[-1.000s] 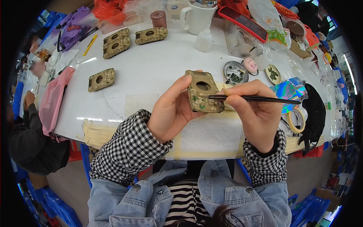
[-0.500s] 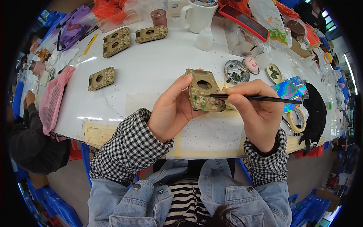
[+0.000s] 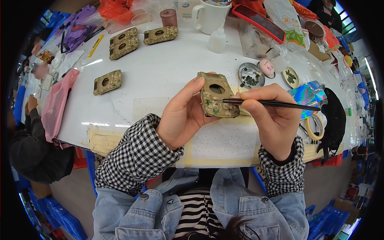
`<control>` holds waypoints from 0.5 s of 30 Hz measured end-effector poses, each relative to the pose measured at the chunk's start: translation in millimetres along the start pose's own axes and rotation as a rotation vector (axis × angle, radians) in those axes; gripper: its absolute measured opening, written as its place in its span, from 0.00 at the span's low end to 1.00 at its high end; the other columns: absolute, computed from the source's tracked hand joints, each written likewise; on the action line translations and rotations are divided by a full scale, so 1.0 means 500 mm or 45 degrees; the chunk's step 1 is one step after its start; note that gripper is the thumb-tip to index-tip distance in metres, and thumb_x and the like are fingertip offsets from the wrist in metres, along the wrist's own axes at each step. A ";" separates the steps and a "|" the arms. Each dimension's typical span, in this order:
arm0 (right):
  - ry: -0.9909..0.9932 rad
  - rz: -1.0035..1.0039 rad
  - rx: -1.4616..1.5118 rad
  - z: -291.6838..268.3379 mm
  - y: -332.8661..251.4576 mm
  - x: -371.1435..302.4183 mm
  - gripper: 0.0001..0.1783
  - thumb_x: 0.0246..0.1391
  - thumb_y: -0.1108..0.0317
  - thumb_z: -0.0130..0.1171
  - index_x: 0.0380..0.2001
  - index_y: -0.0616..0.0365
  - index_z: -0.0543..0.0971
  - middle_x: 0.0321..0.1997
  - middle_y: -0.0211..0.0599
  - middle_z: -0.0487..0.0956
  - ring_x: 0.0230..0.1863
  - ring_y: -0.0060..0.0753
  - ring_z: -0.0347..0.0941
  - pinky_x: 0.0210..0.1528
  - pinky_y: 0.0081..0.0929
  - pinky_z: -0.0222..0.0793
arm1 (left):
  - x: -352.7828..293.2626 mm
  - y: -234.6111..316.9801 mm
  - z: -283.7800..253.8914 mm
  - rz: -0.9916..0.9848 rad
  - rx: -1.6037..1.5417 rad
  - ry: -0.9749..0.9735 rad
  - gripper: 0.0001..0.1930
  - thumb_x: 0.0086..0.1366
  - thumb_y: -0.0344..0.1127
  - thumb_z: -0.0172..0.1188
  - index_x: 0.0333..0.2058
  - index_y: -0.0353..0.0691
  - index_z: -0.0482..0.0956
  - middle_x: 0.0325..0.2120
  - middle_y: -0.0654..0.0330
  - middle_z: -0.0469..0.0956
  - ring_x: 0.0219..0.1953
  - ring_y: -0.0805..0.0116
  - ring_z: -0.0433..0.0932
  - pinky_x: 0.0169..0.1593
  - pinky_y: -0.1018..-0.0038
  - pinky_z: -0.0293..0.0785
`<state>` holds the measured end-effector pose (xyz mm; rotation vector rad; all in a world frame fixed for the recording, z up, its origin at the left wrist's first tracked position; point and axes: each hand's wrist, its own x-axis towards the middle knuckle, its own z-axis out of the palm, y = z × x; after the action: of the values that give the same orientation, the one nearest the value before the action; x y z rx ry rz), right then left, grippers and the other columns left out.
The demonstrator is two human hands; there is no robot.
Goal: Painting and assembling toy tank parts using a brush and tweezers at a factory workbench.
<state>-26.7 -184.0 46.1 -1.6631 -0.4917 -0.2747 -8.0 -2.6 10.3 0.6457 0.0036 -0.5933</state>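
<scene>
Start with the big white table (image 3: 156,76), shiny and maybe slippery under a dropped thing. Along its near edge, see a pale sheet (image 3: 224,144), perhaps easy to wrinkle with a low checked sleeve (image 3: 136,150). Next, find the left hand (image 3: 178,114), wrapped around the left side of a camouflage shell (image 3: 216,96), with the thumb at its top corner. Find the right hand (image 3: 276,120), pinching a thin dark tool (image 3: 296,106) between thumb and fingers. See the shell held up off the table, tilted, with a round hole in its face. Could twist or drop, from a loose left hold. See the tip of the tool at the shell, just below the hole, touching or almost; cannot tell which. Could scratch or slide into the hole, from a hard push or a shaky wrist. Just past the right fingers, see a round dish (image 3: 245,72), maybe tipped by a bump. Last, see dark green bits (image 3: 252,81) inside, tiny and perhaps easy to spill that way
</scene>
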 end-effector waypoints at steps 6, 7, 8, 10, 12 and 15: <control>0.006 -0.020 0.002 -0.001 0.001 0.001 0.05 0.49 0.76 0.62 0.31 0.65 0.79 0.28 0.34 0.79 0.29 0.19 0.72 0.32 0.16 0.66 | 0.000 0.000 0.001 0.005 -0.003 -0.001 0.23 0.69 0.45 0.39 0.56 0.37 0.61 0.48 0.53 0.71 0.48 0.65 0.75 0.51 0.69 0.74; 0.004 -0.030 -0.005 -0.002 0.001 0.001 0.05 0.49 0.76 0.62 0.31 0.65 0.79 0.28 0.34 0.79 0.29 0.19 0.72 0.32 0.16 0.66 | 0.000 0.000 0.002 0.005 -0.005 0.001 0.22 0.69 0.45 0.39 0.55 0.37 0.62 0.48 0.53 0.71 0.48 0.65 0.75 0.51 0.69 0.74; 0.001 -0.040 -0.016 -0.002 0.001 0.001 0.05 0.49 0.76 0.62 0.31 0.65 0.79 0.28 0.34 0.79 0.29 0.19 0.72 0.32 0.16 0.66 | 0.000 0.000 0.002 0.006 -0.006 0.004 0.22 0.69 0.45 0.39 0.55 0.37 0.62 0.48 0.53 0.72 0.48 0.65 0.75 0.51 0.69 0.74; -0.005 -0.060 -0.037 -0.003 0.002 0.002 0.05 0.49 0.76 0.62 0.31 0.65 0.79 0.28 0.34 0.79 0.29 0.19 0.72 0.32 0.16 0.66 | -0.001 -0.001 0.002 0.005 -0.007 0.006 0.22 0.69 0.45 0.39 0.55 0.37 0.62 0.48 0.53 0.72 0.48 0.65 0.75 0.51 0.69 0.74; -0.004 -0.053 -0.029 -0.003 0.003 0.001 0.05 0.49 0.76 0.62 0.31 0.65 0.79 0.28 0.34 0.79 0.29 0.19 0.72 0.31 0.16 0.66 | 0.000 -0.001 0.002 0.002 -0.005 0.005 0.22 0.69 0.45 0.39 0.55 0.37 0.62 0.48 0.53 0.72 0.48 0.65 0.75 0.51 0.69 0.74; -0.003 -0.034 -0.024 -0.001 0.001 0.000 0.05 0.49 0.76 0.62 0.31 0.65 0.79 0.28 0.34 0.80 0.29 0.19 0.72 0.31 0.16 0.66 | -0.001 -0.001 0.000 0.001 -0.005 0.012 0.22 0.69 0.46 0.39 0.55 0.37 0.62 0.48 0.53 0.72 0.49 0.65 0.74 0.51 0.69 0.74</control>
<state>-26.2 -184.4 45.6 -1.6760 -0.5144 -0.2978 -8.5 -2.6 9.9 0.6444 0.0132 -0.5896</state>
